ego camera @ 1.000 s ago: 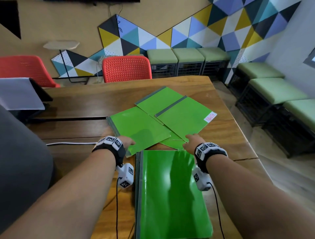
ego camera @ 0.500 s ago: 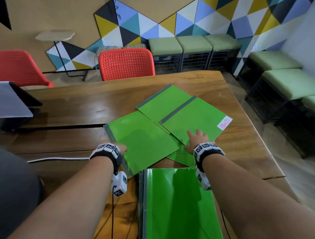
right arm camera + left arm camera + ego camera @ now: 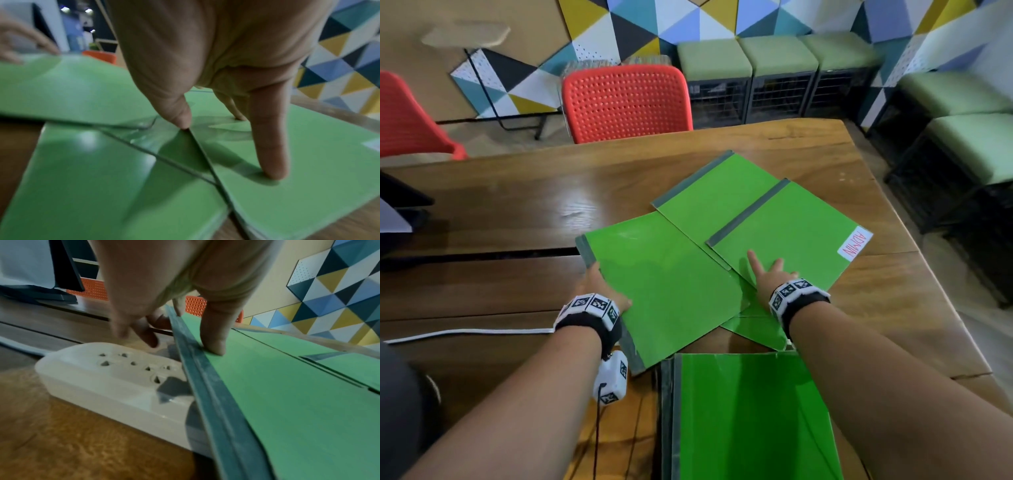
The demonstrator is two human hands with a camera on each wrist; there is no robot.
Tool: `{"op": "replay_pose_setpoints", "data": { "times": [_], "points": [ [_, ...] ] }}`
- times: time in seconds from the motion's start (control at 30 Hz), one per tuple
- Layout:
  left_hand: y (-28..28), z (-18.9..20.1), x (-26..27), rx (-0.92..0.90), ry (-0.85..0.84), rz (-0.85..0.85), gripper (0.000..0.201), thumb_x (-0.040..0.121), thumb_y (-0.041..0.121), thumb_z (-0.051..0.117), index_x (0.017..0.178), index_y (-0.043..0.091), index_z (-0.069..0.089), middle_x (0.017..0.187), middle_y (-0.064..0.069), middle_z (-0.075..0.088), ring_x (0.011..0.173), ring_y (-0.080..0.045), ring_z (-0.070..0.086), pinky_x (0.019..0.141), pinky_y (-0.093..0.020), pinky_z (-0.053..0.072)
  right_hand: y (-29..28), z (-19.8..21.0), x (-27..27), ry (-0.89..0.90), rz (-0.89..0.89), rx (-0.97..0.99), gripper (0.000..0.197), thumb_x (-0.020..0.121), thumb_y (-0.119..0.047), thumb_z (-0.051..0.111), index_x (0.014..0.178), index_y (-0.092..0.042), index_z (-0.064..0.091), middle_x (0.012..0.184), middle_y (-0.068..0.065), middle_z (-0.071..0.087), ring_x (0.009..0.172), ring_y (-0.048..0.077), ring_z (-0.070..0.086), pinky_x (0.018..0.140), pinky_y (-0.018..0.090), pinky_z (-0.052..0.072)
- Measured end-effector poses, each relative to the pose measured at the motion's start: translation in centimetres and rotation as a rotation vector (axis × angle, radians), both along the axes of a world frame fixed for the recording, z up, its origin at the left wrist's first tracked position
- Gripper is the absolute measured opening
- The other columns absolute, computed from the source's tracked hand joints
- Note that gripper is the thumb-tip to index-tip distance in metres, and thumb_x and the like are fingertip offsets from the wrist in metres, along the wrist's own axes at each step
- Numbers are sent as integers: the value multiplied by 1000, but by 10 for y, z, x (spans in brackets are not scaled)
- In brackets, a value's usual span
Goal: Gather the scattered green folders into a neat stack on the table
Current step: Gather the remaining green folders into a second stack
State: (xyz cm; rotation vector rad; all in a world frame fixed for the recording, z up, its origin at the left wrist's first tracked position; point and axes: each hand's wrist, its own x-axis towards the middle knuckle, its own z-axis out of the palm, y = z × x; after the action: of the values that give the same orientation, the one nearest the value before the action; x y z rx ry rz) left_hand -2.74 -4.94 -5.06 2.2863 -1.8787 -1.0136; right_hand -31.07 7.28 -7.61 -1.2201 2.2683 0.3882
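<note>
Several green folders lie fanned out on the wooden table (image 3: 517, 212). My left hand (image 3: 602, 284) pinches the grey spine edge of the left folder (image 3: 667, 284), with the thumb (image 3: 213, 344) on top and the fingers (image 3: 148, 335) down beside the edge. My right hand (image 3: 770, 270) lies flat with spread straight fingers (image 3: 271, 146) on the folder with the white ADMIN label (image 3: 794, 236). Another folder (image 3: 715, 195) sits farther back, and one more (image 3: 753, 329) shows partly underneath. A green stack (image 3: 750, 418) lies nearest to me.
A white power strip (image 3: 107, 374) sits by my left hand, under the left folder's corner, and its cable (image 3: 465, 331) runs left. A dark screen (image 3: 400, 205) stands at far left. A red chair (image 3: 626, 102) faces the far edge. The table's right edge (image 3: 914, 246) is close to the labelled folder.
Both hands have reached farther forward. The right hand moved up onto the labelled folder, and the left hand slid along the left folder's spine edge. The view tilted down.
</note>
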Motion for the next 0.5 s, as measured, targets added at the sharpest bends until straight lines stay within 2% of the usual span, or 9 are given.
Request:
{"op": "replay_pose_setpoints", "data": {
  "times": [0.07,0.13,0.2,0.27,0.33,0.37,0.4,0.43,0.5],
  "points": [
    [2,3,2,-33,84,39,102,69,3,79,150,25,21,144,-16,43,122,-38,53,96,-44,51,3,-1,4,38,68,15,98,88,10,40,146,-45,-15,157,26,-5,137,59,14,93,54,51],
    [3,6,7,-28,165,37,94,74,-4,72,150,27,24,150,-14,38,112,-33,59,81,-38,55,5,0,8,75,141,31,89,91,4,38,148,-40,-14,155,31,0,132,62,25,91,55,52],
    [5,10,15,-15,217,15,86,79,-10,65,149,26,31,154,-12,32,82,-18,61,59,-26,51,4,5,9,94,213,9,80,93,1,33,150,-32,-13,152,37,8,118,57,48,83,52,57],
    [5,18,23,-21,258,36,78,82,-13,60,146,26,38,154,-12,32,64,-13,55,50,-24,47,5,18,8,115,274,-36,72,95,-1,27,151,-25,-12,149,39,18,97,45,65,72,44,60],
    [4,27,32,-19,316,80,75,83,-16,57,143,28,44,154,-11,33,68,-17,57,56,-29,52,6,39,10,140,316,-96,67,97,-3,26,151,-19,-10,144,40,29,84,36,68,65,38,59],
    [3,31,37,-9,354,105,74,83,-17,56,141,29,46,153,-11,34,80,-23,62,66,-34,57,8,52,13,148,332,-125,67,97,-3,27,151,-16,-9,141,40,34,84,35,68,66,39,59],
    [4,37,39,5,412,139,73,83,-18,55,140,29,48,150,-12,37,97,-33,63,80,-41,58,9,65,20,153,361,-153,68,97,-3,30,151,-15,-8,138,39,39,87,35,68,70,41,59],
    [5,40,41,22,460,168,71,84,-18,54,139,28,49,147,-13,41,108,-41,60,86,-46,55,11,78,29,152,408,-183,68,96,-3,33,151,-15,-6,136,37,43,90,36,67,72,43,59],
    [9,43,44,29,587,199,61,88,-16,50,136,22,52,136,-16,49,97,-40,60,73,-43,54,19,98,52,139,551,-242,69,95,-2,38,151,-17,1,133,32,47,86,36,67,68,42,59]
  ]
}}
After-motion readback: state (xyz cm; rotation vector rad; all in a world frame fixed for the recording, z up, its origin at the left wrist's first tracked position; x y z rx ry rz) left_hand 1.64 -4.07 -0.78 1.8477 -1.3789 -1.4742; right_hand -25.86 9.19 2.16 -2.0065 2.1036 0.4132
